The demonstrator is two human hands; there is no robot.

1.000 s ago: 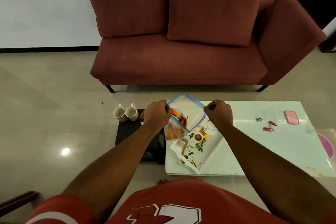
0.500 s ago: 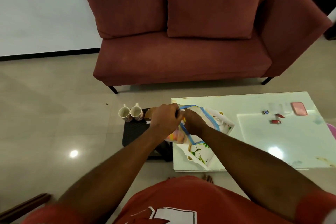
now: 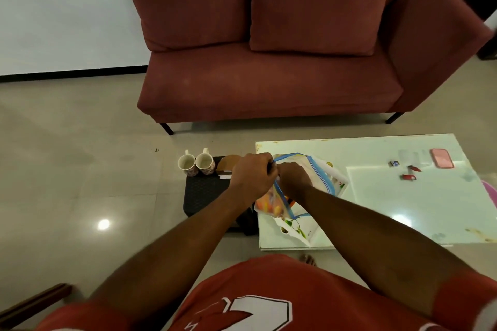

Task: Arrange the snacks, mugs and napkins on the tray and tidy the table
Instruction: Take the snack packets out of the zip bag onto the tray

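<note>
A clear zip bag [image 3: 317, 172] with blue edging holds orange and yellow snacks [image 3: 269, 204] and lies over a white leaf-printed tray [image 3: 298, 231] at the left end of the glass table [image 3: 419, 196]. My left hand [image 3: 252, 174] grips the bag's top left corner. My right hand [image 3: 294, 179] is right beside it, fingers curled on the bag's blue rim. Two patterned mugs [image 3: 196, 164] stand on a dark side stool [image 3: 207, 191] left of the table, with a brown round piece [image 3: 228, 162] and a white slip beside them.
Small red and blue wrapped sweets [image 3: 407, 172] and a pink phone [image 3: 441, 158] lie on the table's far right. A pink lid [image 3: 490, 191] shows at the right edge. A maroon sofa [image 3: 269, 62] stands behind; tiled floor lies to the left.
My right hand has moved left along the bag's top edge until it meets my left hand. The view has shifted, so the table sits further right.
</note>
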